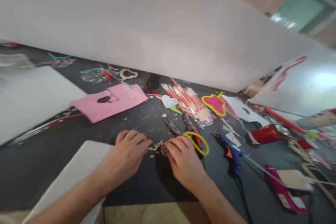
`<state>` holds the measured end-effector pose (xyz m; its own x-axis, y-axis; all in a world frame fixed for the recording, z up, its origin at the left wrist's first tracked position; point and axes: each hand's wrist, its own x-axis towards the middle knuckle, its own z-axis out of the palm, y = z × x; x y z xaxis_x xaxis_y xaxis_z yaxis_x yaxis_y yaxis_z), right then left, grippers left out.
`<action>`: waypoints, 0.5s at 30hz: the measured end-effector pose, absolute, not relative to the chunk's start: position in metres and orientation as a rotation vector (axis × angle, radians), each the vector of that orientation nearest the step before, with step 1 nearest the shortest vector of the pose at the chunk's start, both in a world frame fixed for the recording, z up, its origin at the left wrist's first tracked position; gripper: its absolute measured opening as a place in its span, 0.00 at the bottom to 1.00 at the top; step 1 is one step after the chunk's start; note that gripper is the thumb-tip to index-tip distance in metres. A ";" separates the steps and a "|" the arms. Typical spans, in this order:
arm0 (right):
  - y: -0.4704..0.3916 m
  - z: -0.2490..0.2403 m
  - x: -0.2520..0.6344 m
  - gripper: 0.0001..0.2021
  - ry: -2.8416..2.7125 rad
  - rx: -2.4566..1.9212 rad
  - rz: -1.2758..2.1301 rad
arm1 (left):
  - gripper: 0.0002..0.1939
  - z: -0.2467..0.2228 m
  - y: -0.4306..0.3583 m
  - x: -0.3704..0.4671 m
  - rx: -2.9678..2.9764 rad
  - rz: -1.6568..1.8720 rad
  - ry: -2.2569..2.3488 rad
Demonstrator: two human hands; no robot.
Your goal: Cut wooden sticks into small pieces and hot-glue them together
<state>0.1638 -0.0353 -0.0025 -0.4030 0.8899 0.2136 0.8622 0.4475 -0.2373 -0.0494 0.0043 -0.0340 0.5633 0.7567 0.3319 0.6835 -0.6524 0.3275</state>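
A small heap of short pale wooden pieces lies on the dark table between my two hands. On its left side, my left hand rests low with fingers bent together, the tips at the edge of the pieces. My right hand is on the other side, its fingers curled and closed, with the fingertips touching the heap. What either hand pinches is hidden behind the fingers. Just beyond my right hand are scissors with a yellow handle and pliers with a red and black grip.
Wrapped chopsticks lie ahead, beside a pink sheet with a hole. A blue glue gun with its cord is at right, near a red spool. White board lies under my left forearm. A white panel stands behind.
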 end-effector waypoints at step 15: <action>-0.029 -0.008 0.164 0.11 -2.482 -1.468 0.050 | 0.11 -0.018 0.003 -0.047 2.451 0.612 1.112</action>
